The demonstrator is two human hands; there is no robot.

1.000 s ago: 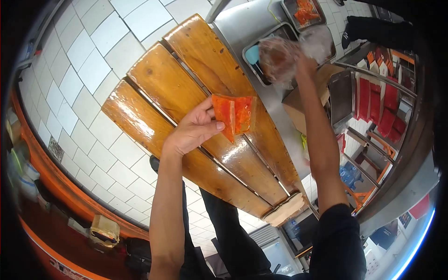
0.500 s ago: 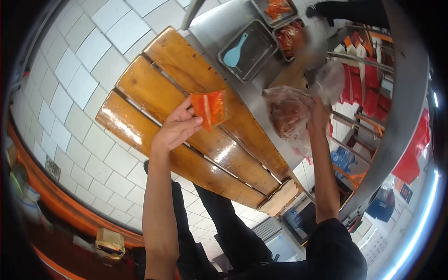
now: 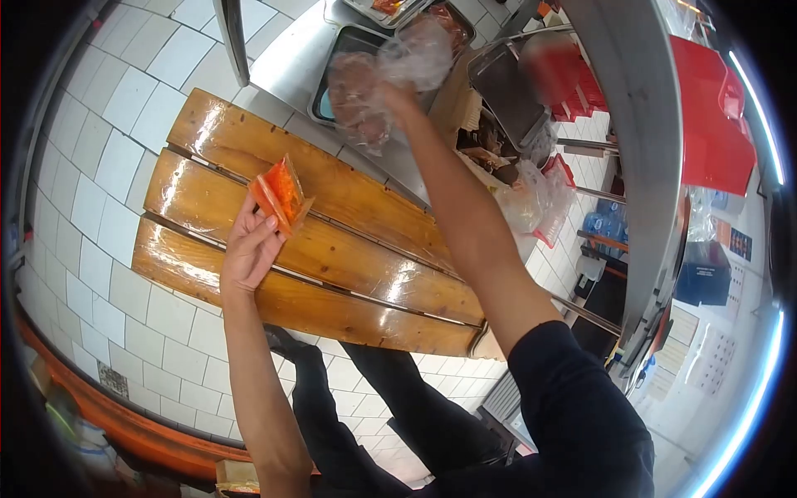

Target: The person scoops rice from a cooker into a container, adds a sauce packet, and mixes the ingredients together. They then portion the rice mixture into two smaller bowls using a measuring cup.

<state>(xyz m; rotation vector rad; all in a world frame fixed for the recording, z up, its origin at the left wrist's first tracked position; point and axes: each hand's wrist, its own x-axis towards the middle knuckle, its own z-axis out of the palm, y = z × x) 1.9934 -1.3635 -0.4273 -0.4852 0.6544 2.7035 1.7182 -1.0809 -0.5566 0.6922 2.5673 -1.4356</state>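
Left hand (image 3: 250,249) is pinching an orange-red folded packet (image 3: 276,196) between thumb and fingers, above the slatted wooden bench (image 3: 357,264); its long edge is slanting toward lower right of view. Right hand (image 3: 398,98), farther out, is gripping a clear plastic bag (image 3: 357,93), reddish-brown contents bulging left of the fist, over the dark tray (image 3: 355,40). Packet is lying below-left of bag, well apart, left hand being nearer the body.
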